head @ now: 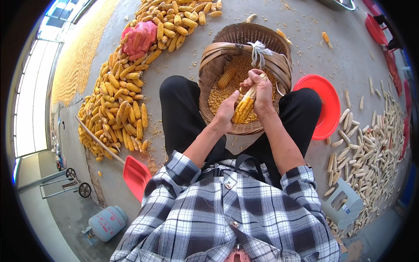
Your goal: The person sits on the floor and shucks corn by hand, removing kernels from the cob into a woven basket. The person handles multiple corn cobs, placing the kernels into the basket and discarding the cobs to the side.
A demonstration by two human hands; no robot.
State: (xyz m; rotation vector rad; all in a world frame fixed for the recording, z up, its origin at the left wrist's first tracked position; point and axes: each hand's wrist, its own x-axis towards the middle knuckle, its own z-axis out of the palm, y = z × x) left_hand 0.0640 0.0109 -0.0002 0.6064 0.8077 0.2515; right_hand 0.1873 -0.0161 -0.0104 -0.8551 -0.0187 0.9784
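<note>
Between my knees stands a woven basket (209, 65) with a split-bamboo handle, white cord tied on it, and loose corn kernels (217, 96) inside. My left hand (226, 111) grips the lower end of a corn cob (244, 106), partly stripped, with yellow kernels on its lower part. My right hand (262, 91) is closed around the cob's bare upper part, just above the basket's contents. Another corn cob (226, 78), full of kernels, lies on the loose ones at the basket's left. Part of the held cob is hidden by my fingers.
Unshelled cobs (124, 88) are heaped at left with a pink mesh bag (139, 39). A red shovel (136, 177) lies nearer. At right are a red basin (327, 108), bare cobs (373, 157) and a grey plastic stool (343, 203). A gas cylinder (108, 223) stands lower left.
</note>
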